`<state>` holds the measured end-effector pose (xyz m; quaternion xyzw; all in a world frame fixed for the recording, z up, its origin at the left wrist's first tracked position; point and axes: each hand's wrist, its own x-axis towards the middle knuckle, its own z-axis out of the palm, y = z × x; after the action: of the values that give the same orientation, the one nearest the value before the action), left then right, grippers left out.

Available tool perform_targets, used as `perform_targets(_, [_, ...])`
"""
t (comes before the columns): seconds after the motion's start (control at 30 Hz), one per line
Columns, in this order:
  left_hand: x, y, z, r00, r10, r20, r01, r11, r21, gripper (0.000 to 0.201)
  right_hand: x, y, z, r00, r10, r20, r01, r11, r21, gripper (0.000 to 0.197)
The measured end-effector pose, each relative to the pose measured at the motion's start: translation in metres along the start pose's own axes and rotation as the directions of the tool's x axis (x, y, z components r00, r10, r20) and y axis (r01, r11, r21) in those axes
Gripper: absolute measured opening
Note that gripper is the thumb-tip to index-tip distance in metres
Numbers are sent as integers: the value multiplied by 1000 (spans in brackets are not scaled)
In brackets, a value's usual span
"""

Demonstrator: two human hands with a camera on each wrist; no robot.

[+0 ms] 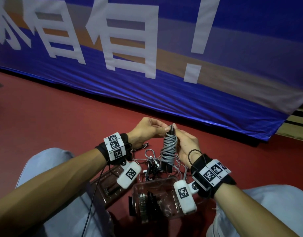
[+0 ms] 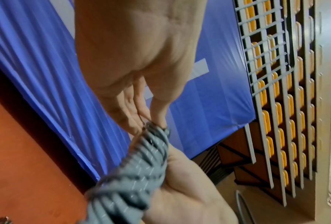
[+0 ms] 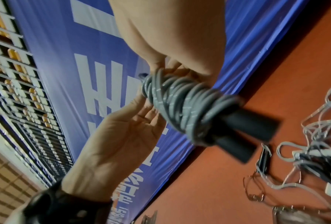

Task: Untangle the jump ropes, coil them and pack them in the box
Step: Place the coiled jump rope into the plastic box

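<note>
Rope here is a gray cord wound tightly round two black handles (image 3: 245,130), and this coiled jump rope (image 1: 169,149) stands upright above the red floor (image 1: 61,120). Our right hand (image 1: 187,146) wraps the bundle's side; our left hand (image 1: 145,132) pinches its top end. We judge it light, springy and apt to unwind, so we should grasp across the wraps. The clear box (image 1: 171,207) sits below by our knees, beyond it the tangled ropes (image 1: 152,161).
</note>
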<state>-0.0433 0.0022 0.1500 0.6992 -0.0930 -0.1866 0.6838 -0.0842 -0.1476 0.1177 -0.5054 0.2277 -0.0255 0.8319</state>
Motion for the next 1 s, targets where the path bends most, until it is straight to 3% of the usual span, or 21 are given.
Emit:
perform_targets(0.1, [-4, -2, 6, 987, -24, 161, 0, 989, 146, 12, 5, 1, -4, 998, -57, -39, 53, 992, -115, 32])
perform_targets(0.3, [-6, -2, 16, 995, -14, 101, -30, 907, 420, 27, 13, 10, -4, 992, -98, -86, 67, 949, -307, 50])
perform_targets(0.43, [-4, 7, 17, 997, -72, 10, 63, 925, 374, 34, -1, -3, 8, 971, -201, 129, 238, 856, -459, 69])
perform_targets(0.53, [-3, 15, 11, 992, -122, 36, 109, 962, 251, 37, -7, -15, 11, 912, -285, 296, 405, 750, -523, 61])
perform_targets(0.6, [-2, 20, 7, 994, -105, 43, 98, 986, 132, 30, -8, -23, 11, 872, -321, 369, 475, 734, -485, 52])
perform_targets(0.67, [-4, 23, 6, 999, -41, 8, 40, 995, 89, 16, -8, -31, 9, 855, -306, 418, 487, 751, -446, 44])
perform_targets(0.77, [-6, 23, 7, 996, 68, -56, -60, 988, 141, 16, -2, -33, 3, 837, -280, 469, 500, 739, -452, 41])
perform_targets(0.83, [-4, 23, 5, 998, 43, -49, -38, 993, 110, 13, 0, -34, 1, 823, -274, 498, 499, 768, -401, 40])
perform_targets(1.0, [0, 32, -7, 987, -103, 125, 101, 995, 16, 11, 0, -41, -1, 806, -207, 555, 455, 816, -357, 41])
